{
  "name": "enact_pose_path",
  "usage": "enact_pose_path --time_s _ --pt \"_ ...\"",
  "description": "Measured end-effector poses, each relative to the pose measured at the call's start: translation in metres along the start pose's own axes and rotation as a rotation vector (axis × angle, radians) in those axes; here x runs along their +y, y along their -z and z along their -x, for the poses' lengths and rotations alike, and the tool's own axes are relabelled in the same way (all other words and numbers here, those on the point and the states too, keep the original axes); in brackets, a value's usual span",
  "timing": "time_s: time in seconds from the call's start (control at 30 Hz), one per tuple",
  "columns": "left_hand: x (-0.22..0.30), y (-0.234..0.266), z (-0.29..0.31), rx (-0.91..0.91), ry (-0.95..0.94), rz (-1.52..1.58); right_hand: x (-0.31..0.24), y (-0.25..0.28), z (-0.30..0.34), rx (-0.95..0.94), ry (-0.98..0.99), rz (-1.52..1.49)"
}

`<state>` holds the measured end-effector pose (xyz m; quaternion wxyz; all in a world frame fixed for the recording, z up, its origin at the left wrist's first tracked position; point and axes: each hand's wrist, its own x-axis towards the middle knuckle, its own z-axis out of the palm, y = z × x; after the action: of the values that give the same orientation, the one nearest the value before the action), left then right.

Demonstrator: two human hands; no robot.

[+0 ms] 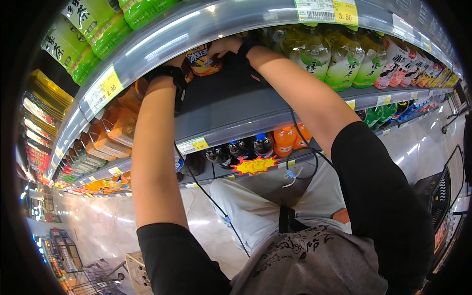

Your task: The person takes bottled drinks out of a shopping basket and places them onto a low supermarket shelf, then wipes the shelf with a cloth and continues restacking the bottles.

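Both my arms reach into the middle shelf, under the curved front edge of the shelf above. My right hand (226,45) has its fingers closed at the side of a drink bottle (204,61) with a dark, orange and yellow label; the bottle's top is hidden by the shelf edge. Just left of that bottle is my left hand (180,60), mostly covered by the same edge, so its fingers do not show. Black bands circle both wrists. The dark grey shelf board (226,98) lies bare below the bottle, between my forearms.
Amber drink bottles (118,125) stand beside my left forearm, green tea bottles (344,61) right of my right arm. Dark and orange bottles (284,140) fill the shelf below. Black cables (206,194) hang near my arms. A wire cart (93,275) stands lower left.
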<state>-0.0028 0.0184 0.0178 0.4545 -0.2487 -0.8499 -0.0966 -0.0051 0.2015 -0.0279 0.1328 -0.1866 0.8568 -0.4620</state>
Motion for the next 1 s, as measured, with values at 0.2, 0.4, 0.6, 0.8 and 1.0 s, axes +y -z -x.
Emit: enact_pose_path --time_s 0.2,0.4,0.6,0.8,1.0 --pt "-0.051 0.049 0.037 0.001 0.066 -0.125 -0.012 -0.011 0.028 -0.139 0.101 -0.281" --pt "-0.043 0.032 0.036 0.001 0.096 -0.124 -0.004 0.002 0.022 -0.104 -0.102 -0.07" --pt "-0.062 0.046 0.039 0.001 0.117 -0.157 -0.029 -0.003 0.049 -0.064 -0.057 0.029" --pt "-0.061 0.043 0.025 0.011 0.122 -0.164 -0.025 0.001 0.029 0.027 -0.045 0.044" --pt "-0.06 0.058 0.035 -0.059 0.176 -0.208 -0.019 -0.018 0.021 0.012 0.06 -0.241"
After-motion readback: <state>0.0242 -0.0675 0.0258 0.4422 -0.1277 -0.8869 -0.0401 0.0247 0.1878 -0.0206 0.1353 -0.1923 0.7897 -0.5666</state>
